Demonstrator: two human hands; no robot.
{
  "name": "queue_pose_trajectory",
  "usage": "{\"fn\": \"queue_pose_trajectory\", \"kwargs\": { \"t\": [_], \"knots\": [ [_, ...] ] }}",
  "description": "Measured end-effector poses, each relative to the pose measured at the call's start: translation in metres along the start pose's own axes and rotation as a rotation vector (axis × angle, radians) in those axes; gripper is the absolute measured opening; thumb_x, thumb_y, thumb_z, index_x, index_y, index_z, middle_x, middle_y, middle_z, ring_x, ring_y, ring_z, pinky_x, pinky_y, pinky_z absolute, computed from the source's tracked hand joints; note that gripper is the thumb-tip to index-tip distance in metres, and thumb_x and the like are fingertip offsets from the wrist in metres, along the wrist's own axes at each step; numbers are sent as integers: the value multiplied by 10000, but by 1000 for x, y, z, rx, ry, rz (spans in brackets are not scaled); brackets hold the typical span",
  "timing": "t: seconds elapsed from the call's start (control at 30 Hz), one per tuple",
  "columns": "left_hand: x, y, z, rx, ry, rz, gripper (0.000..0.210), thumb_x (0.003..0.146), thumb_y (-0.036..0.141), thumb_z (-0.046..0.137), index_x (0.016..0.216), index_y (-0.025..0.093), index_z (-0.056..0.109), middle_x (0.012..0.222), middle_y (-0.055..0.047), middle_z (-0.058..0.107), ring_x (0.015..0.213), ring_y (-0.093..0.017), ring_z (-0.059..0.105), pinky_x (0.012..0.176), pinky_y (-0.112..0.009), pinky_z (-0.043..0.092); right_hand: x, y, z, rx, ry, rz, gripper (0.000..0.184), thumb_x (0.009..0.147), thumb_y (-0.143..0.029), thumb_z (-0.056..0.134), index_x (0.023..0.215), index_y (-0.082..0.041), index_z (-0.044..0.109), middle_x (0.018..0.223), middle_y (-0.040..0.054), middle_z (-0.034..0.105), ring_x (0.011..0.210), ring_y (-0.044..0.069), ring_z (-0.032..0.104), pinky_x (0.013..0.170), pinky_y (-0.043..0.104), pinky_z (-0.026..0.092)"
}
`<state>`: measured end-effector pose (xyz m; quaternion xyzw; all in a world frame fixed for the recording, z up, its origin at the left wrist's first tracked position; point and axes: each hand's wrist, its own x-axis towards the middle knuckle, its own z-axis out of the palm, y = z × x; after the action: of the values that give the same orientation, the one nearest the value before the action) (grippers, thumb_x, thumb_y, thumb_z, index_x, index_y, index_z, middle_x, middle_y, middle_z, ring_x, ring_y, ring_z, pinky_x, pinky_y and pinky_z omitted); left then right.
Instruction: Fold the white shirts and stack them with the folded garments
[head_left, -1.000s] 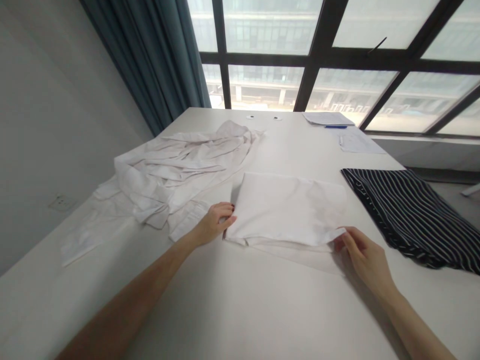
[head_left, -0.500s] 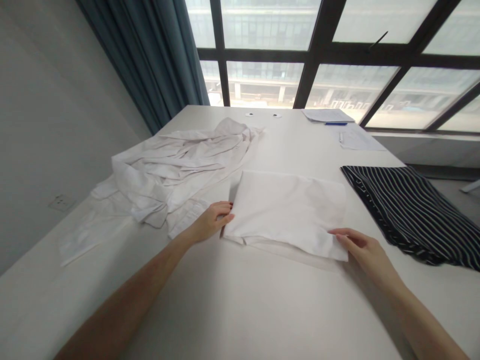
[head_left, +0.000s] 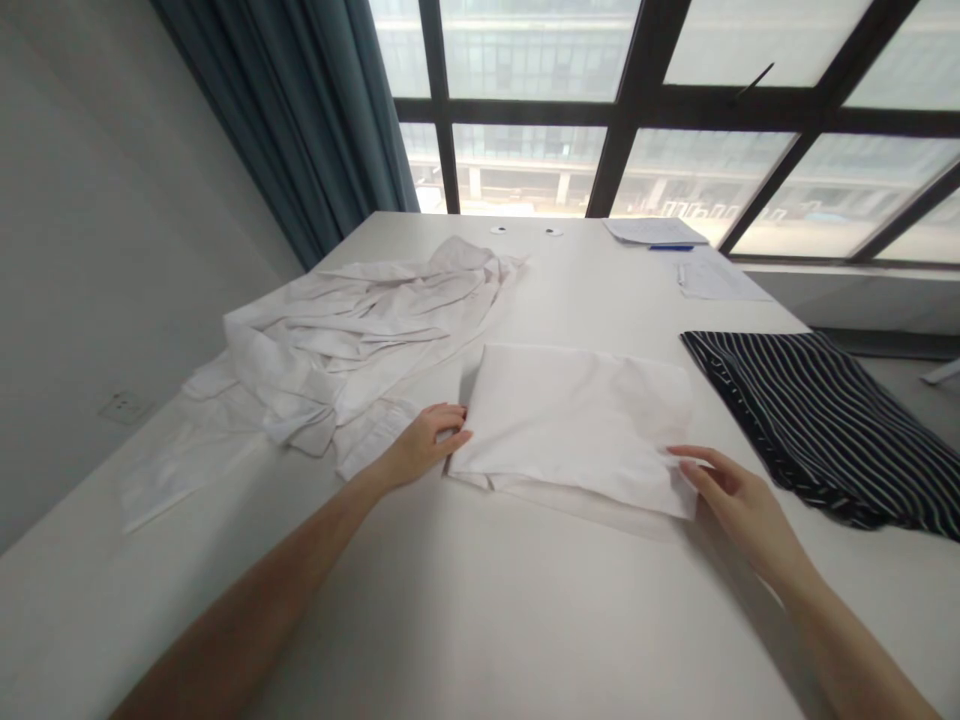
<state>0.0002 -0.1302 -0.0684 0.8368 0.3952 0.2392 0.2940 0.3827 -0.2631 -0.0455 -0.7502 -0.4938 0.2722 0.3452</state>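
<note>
A white garment (head_left: pixel 577 420), folded into a rough rectangle, lies on the white table (head_left: pixel 495 610) in front of me. My left hand (head_left: pixel 426 442) is closed on its left edge, thumb on top and fingers at the side. At the near right corner, my right hand (head_left: pixel 731 500) pinches the cloth between thumb and fingers. Thinner, see-through cloth shows along the near edge. Just left of my left hand spreads a crumpled white garment (head_left: pixel 360 330), which that hand does not grip.
A black garment with white stripes (head_left: pixel 832 420) lies at the right edge. Papers (head_left: pixel 652 231) and a blue pen (head_left: pixel 671 248) are at the far right. A clear plastic bag (head_left: pixel 180 470) lies at the left. Behind the table are a window and a blue curtain (head_left: pixel 300 110).
My right hand has shifted slightly away from me and to the right along the garment's edge. My left hand is almost still.
</note>
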Motion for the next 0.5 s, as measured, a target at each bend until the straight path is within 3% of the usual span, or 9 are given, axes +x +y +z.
{"fn": "queue_pose_trajectory", "kwargs": {
  "t": [0.13, 0.23, 0.3, 0.5],
  "knots": [
    [0, -1, 3, 9, 18, -18, 274, 881, 407, 531, 722, 198, 610, 975, -74, 684, 984, -237, 621, 968, -362, 457, -3, -5, 4, -18, 30, -44, 406, 747, -544, 622, 894, -181, 729, 602, 9, 578, 536, 150, 485, 491, 258, 342],
    [0, -1, 4, 10, 36, -24, 243, 885, 382, 523, 744, 194, 584, 1023, -87, 669, 1006, -238, 614, 975, -367, 455, -4, -4, 6, -15, 44, -27, 354, 742, -538, 630, 783, -192, 689, 502, -38, 435, 475, 123, 390, 464, 254, 274],
    [-1, -1, 6, 11, 52, -18, 232, 897, 363, 506, 749, 193, 561, 1043, -94, 655, 1015, -232, 608, 973, -364, 456, -4, -2, 7, -15, 37, -32, 331, 749, -528, 630, 774, -199, 661, 488, -58, 373, 455, 112, 351, 455, 251, 246],
    [-2, 1, 8, 20, 73, 1, 214, 918, 332, 471, 764, 193, 520, 1057, -107, 620, 1037, -228, 586, 978, -367, 447, -7, -1, 10, -81, 47, -43, 307, 748, -514, 631, 781, -209, 621, 528, -47, 436, 464, 115, 397, 454, 246, 276]
  ]
}}
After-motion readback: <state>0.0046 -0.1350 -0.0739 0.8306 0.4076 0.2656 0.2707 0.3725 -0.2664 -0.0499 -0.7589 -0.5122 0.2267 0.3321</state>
